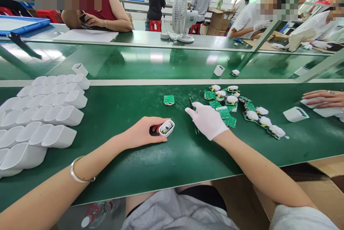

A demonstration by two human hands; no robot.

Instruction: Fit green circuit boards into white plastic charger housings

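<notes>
My bare left hand (146, 131) grips a small white plastic housing (166, 128) between thumb and fingers. The housing's open end faces up, and parts of a circuit board show inside it. To its right, my right hand (206, 118) wears a white glove and is closed on a slim black tool (191, 103). Most of that tool is hidden by the glove, and its kind is unclear. A single green circuit board (169, 100) lies flat beyond the two hands. Just past the right hand is a loose pile of circuit boards (225, 113), several with white padded parts on top.
Rows of white housings (51, 111) cover the left of the green table (129, 172). Another housing (295, 114) lies at the right, near another person's hand (322, 97). A raised ledge crosses behind, with a fan (180, 14) beyond. Slanted metal posts (282, 14) stand at the right.
</notes>
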